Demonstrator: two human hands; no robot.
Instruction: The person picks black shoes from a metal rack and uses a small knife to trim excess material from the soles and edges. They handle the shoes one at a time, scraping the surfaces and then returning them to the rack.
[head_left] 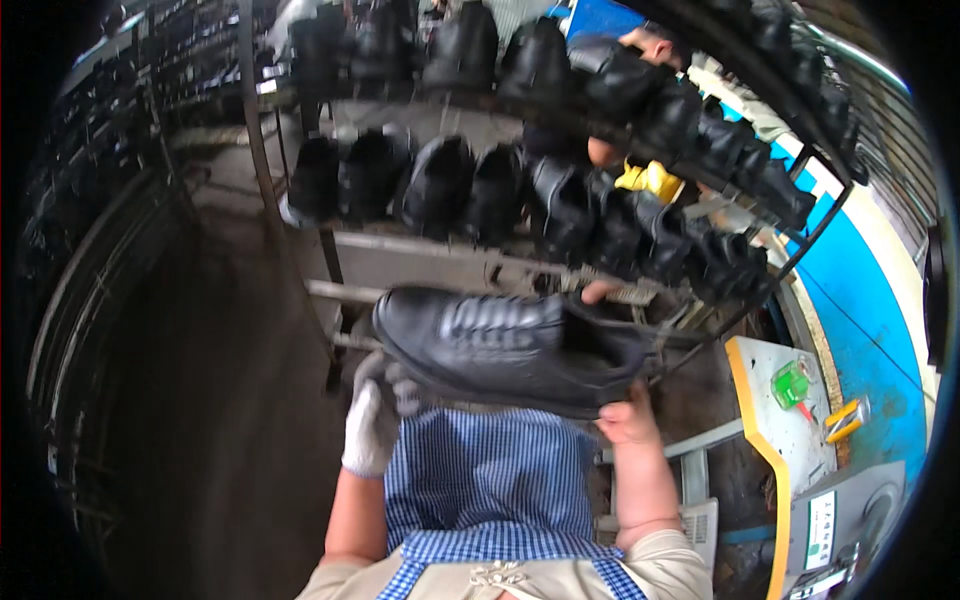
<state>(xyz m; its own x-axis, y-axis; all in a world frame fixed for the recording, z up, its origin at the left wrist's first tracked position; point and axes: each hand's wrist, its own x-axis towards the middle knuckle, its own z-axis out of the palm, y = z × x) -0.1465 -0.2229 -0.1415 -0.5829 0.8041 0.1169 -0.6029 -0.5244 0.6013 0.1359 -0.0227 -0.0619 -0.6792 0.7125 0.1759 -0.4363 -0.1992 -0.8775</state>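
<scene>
A black lace-up shoe (490, 340) is held sideways in front of my apron, toe to the left and its opening to the right. My right hand (630, 418), bare, grips the shoe at the heel end, with a fingertip also showing beyond its far edge. In a pale glove with grey fingers, my left hand (375, 418) is closed at the underside of the toe; the shoe partly hides those fingers.
A metal rack (262, 180) ahead carries rows of black shoes (437, 185). At right stands a white, yellow-edged table (762, 400) with a green container (790, 384) and a yellow roll-shaped thing (848, 420). More racks line the left; another person (655, 45) is beyond.
</scene>
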